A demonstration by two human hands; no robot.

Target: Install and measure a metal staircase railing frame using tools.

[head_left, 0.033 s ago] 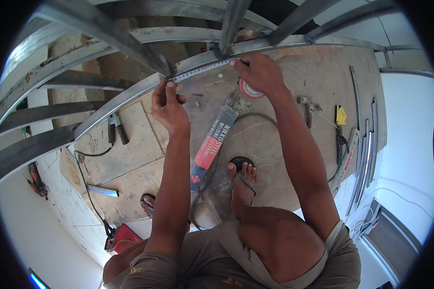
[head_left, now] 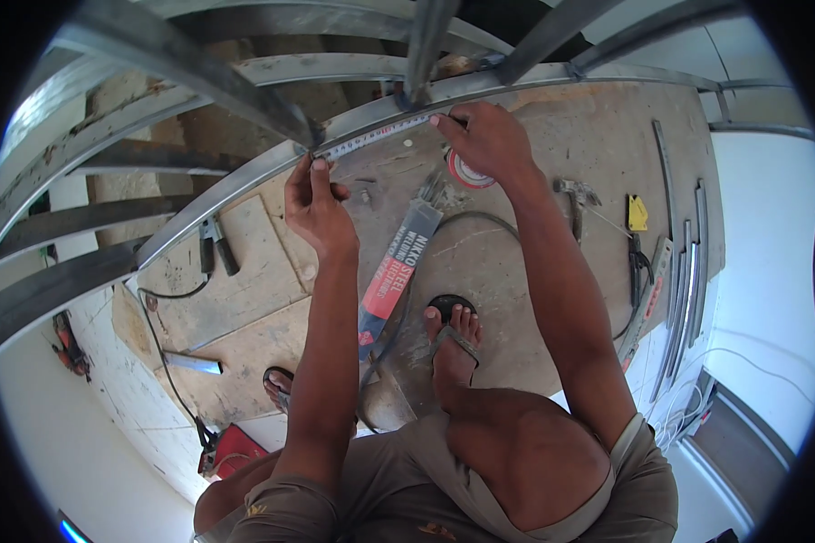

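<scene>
A white tape measure blade (head_left: 378,138) runs along the near side of a grey metal bar (head_left: 358,119). My left hand (head_left: 322,210) pinches the blade's left end against the bar, just under the foot of an upright. Farther right, the thumb and fingers of my right hand (head_left: 489,138) close on the blade. Partly under that hand shows a round, red-rimmed thing (head_left: 469,170); whether it is the tape's case I cannot tell. Between my forearms lies a long dark and red packet of welding electrodes (head_left: 398,271), with thin rods showing at its far end.
Barred metal framework (head_left: 190,68) rises beyond my hands. A hammer (head_left: 578,201), a yellow angled piece (head_left: 637,214), a spirit level (head_left: 647,299) and metal strips (head_left: 684,271) lie at right. At left are a black-handled clamp (head_left: 215,246), cables and a red box (head_left: 235,450).
The view has shifted very slightly. Both hands keep their hold on the tape measure blade.
</scene>
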